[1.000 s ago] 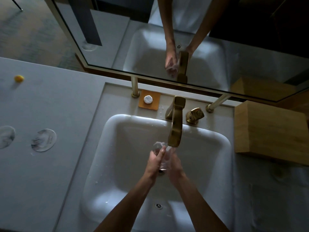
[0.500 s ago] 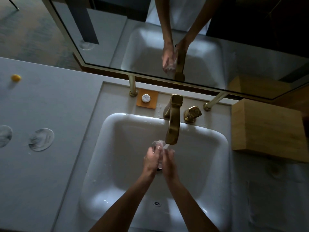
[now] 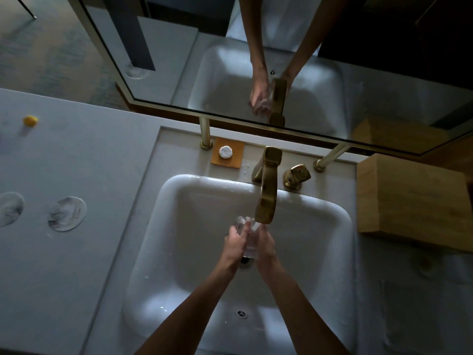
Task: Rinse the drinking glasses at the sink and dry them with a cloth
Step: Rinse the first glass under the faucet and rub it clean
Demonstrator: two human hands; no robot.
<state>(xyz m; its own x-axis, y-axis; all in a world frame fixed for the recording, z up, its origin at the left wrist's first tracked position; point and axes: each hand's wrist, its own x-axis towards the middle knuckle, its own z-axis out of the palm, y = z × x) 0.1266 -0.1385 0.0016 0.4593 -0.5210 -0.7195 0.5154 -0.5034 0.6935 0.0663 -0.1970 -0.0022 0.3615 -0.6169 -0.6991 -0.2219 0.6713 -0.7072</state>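
1. Both hands wrap one drinking glass (image 3: 246,233) at frame centre: left hand (image 3: 236,243) curls round its left side with fingers up by the rim, right hand (image 3: 266,243) cups its right side.
2. Glass sits over the middle of the white sink (image 3: 194,252), rim just below and left of the brass faucet (image 3: 267,190) spout, directly above the drain (water flow is too faint to confirm).
3. Handling, my read: clear thin-walled glass, light, rigid, fragile. Likely wet, so slippery. A hard basin underneath means a drop probably chips or breaks it.
4. Grip advice: hold round the mid-body with fingers and opposing thumb, not pinched at the rim. Keep one hand under or round the base while the other rubs.
5. Keep it clear of the metal spout; rim and spout look nearly touching, and a knock there is the main risk.
6. No drying cloth identifiable (right counter too dark to tell).
7. Two round coasters (image 3: 67,213) at left of frame, well apart from the sink, both bare.
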